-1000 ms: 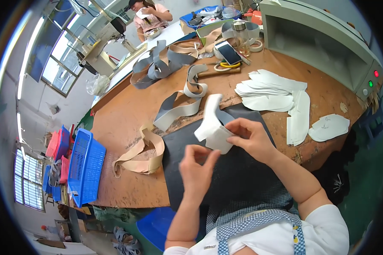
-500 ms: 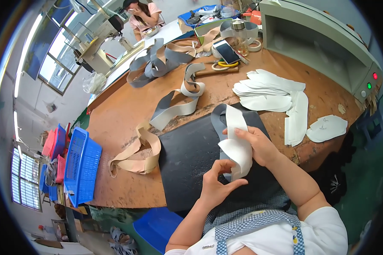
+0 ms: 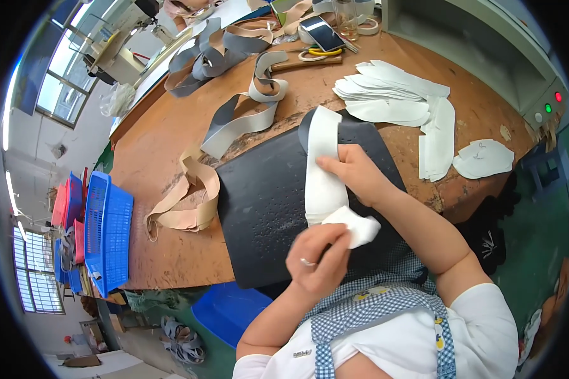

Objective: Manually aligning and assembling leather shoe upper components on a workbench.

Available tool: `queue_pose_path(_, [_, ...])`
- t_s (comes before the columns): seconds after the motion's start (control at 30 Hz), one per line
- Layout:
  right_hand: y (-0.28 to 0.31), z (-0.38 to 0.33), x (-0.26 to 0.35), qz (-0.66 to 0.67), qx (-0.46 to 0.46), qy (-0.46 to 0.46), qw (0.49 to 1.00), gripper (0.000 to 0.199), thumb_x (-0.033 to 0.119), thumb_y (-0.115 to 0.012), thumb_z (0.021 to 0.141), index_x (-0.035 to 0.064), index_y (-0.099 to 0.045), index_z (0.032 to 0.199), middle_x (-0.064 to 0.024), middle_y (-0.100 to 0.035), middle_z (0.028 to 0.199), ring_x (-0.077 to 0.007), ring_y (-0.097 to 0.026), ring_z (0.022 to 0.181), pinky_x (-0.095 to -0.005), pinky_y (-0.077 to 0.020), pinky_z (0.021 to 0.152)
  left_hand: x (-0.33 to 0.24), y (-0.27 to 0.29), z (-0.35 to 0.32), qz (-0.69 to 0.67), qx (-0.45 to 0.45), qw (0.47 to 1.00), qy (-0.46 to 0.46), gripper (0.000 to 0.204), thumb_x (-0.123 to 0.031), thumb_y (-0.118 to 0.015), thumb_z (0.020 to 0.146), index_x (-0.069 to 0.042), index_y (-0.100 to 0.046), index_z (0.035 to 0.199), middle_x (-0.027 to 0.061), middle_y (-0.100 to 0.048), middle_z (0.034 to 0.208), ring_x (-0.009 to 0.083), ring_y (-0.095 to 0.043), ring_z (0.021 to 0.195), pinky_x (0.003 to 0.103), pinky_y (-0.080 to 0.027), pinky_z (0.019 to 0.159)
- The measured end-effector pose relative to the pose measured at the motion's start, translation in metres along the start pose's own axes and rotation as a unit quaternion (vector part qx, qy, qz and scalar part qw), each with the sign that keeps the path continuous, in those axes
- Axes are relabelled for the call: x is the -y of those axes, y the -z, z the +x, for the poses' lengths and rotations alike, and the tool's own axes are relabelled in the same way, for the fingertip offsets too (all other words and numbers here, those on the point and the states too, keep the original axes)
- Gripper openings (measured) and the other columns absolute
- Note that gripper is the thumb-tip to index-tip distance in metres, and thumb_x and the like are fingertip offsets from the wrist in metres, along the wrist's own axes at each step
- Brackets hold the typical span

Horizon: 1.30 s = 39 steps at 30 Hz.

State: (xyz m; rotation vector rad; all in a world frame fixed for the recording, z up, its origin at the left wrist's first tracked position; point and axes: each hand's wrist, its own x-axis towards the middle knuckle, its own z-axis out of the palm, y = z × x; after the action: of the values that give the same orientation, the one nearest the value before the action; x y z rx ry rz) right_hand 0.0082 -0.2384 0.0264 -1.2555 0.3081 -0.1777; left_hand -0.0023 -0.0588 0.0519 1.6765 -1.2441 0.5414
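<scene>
Now the right hand [image 3: 353, 172] presses its fingers down on a long white strip of flexible sheet material [image 3: 321, 165], pinning it flat against a dark, almost black rectangular mat [image 3: 259, 208] that covers the near part of the worn brown wooden workbench [image 3: 171, 252]. The strip runs from about 12 o'clock to 6 o'clock across the mat, its rounded upper end lying over the mat's far edge. At the strip's lower end, the left hand [image 3: 316, 260] is closed around a small white pad or folded cloth [image 3: 359, 226], fingers curled tight on it, and the pad touches the strip's bottom end; a ring shows on 1 finger. At 10 o'clock from the hands, a looped beige band [image 3: 186, 201] lies on the bench just beside the mat's left edge, and a grey and cream band [image 3: 243, 114] curls away further toward 11 o'clock. At 1 o'clock, a fanned stack of white cut pieces [image 3: 392, 95] rests on the bench, well apart from the hands, with 1 smaller white piece [image 3: 483, 158] at 3 o'clock near the bench corner. Far to 9 o'clock, a blue plastic basket [image 3: 107, 234] hangs off the bench's left side.
</scene>
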Motion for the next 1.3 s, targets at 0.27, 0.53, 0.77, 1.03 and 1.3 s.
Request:
queue_pose_path(0.27, [-0.003,-0.054,0.016,0.035,0.116,-0.008,0.993,0.059,0.037,-0.061,0.099,-0.0033,-0.046,0.140,-0.0100,-0.068,0.111,-0.0125,-0.064,0.103,-0.0278,-0.0515,0.087,0.027,0.005,0.026,-0.366,-0.112,0.795,0.472,0.014,-0.011,-0.068,0.097,0.000,-0.061,0.099,0.0039,-0.068,0.088,0.0048,-0.060,0.077,0.019,-0.047,0.068])
queue_pose_path(0.53, [-0.007,-0.074,0.014,-0.003,0.054,0.022,0.998,0.038,0.009,-0.070,0.093,-0.0047,-0.055,0.126,-0.0089,-0.072,0.101,-0.0114,-0.068,0.094,-0.0274,-0.0551,0.084,0.035,0.004,0.046,-0.378,0.048,0.815,0.436,0.032,-0.001,-0.081,0.081,0.001,-0.063,0.107,0.0069,-0.071,0.093,0.0109,-0.067,0.082,0.025,-0.055,0.073])
queue_pose_path(0.77, [0.002,-0.074,0.006,-0.062,0.065,0.031,0.996,0.034,0.010,-0.070,0.093,-0.0036,-0.059,0.123,-0.0053,-0.071,0.094,-0.0055,-0.065,0.084,-0.0233,-0.0524,0.074,0.042,-0.006,0.052,-0.335,0.075,0.826,0.446,0.029,-0.002,-0.079,0.082,0.001,-0.064,0.106,0.0059,-0.071,0.092,0.0098,-0.066,0.080,0.024,-0.053,0.073])
queue_pose_path(1.03, [0.002,-0.070,0.005,-0.092,0.023,-0.024,0.995,0.023,0.016,-0.069,0.095,-0.0035,-0.065,0.107,-0.0006,-0.067,0.079,-0.0030,-0.057,0.071,-0.0229,-0.0467,0.064,0.050,-0.011,0.043,-0.315,0.110,0.818,0.469,0.024,-0.008,-0.078,0.086,0.000,-0.065,0.105,0.0049,-0.071,0.091,0.0094,-0.066,0.080,0.024,-0.053,0.068])
queue_pose_path(1.3, [-0.001,-0.073,-0.005,-0.030,0.047,-0.006,0.998,0.020,0.014,-0.067,0.096,-0.0034,-0.065,0.105,-0.0044,-0.071,0.084,-0.0049,-0.063,0.077,-0.0242,-0.0506,0.069,0.060,-0.012,0.046,-0.329,0.094,0.819,0.461,0.015,-0.006,-0.077,0.086,0.001,-0.071,0.098,0.0025,-0.071,0.089,0.0075,-0.063,0.077,0.023,-0.049,0.071])
